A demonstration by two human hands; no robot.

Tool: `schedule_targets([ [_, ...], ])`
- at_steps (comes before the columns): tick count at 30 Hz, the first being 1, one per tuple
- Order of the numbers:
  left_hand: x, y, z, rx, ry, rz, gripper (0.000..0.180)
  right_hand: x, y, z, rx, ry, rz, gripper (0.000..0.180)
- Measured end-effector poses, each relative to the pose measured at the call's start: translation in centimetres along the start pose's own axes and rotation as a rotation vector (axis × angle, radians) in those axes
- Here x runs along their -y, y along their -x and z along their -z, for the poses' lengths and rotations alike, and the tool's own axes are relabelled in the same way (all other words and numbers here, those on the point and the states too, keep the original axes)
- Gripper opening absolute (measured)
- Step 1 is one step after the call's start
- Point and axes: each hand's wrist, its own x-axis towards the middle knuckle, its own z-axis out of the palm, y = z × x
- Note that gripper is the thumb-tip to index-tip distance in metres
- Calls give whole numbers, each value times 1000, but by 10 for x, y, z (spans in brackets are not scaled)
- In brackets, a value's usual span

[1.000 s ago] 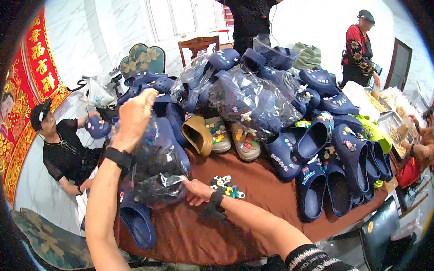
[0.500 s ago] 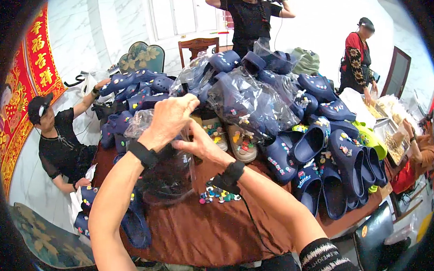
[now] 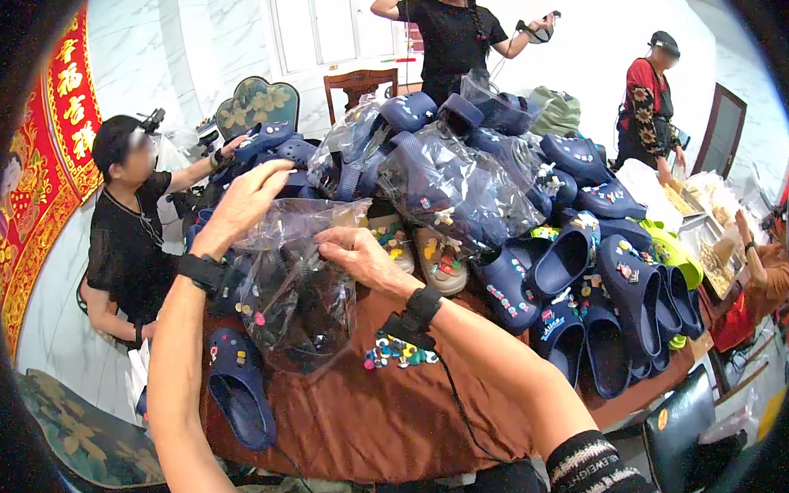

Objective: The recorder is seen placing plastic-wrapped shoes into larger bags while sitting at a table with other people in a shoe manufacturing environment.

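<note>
A clear plastic bag (image 3: pixel 314 306) stands on the brown cloth in front of me, with dark clog shapes showing through its film. My right hand (image 3: pixel 366 258) pinches the bag's upper right edge between thumb and fingers. Over the bag's upper left side, my left hand (image 3: pixel 241 204) is held with its fingers stretched out; its thumb side is partly hidden. A single navy clog (image 3: pixel 241 395) with charms lies just left of the bag. Small colourful charms (image 3: pixel 398 351) are heaped to its right.
A big pile of navy clogs (image 3: pixel 462 183), some bagged, fills the table (image 3: pixel 357 422) beyond my hands. Beige clogs (image 3: pixel 443 266) and lime-green clogs (image 3: pixel 673 254) sit among them. Co-workers stand at left (image 3: pixel 124 230), back (image 3: pixel 452 36) and right (image 3: pixel 650 107). A cable hangs from my right wrist.
My hands have drawn apart: the left moved left and the right stayed near the bag, which now stands taller and wider. The left co-worker has leaned in; the back one has spread an arm.
</note>
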Motion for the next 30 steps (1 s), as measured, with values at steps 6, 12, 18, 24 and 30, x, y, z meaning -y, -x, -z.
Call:
schedule_targets([
  [6, 53, 26, 5, 176, -27, 157, 39, 3, 5, 12, 99, 17, -63, 38],
  [12, 57, 25, -6, 156, 200, 265, 34, 11, 10, 16, 48, -27, -39, 40],
  [18, 69, 15, -12, -134, 213, 200, 24, 17, 8, 19, -58, -72, -20, 38],
  [24, 66, -3, -1, -384, -10, 221, 29, -9, -9, 30, -207, 22, 37, 38],
  [30, 66, 3, 17, -14, 382, 385, 44, 0, 3, 49, -135, -81, -41, 38],
])
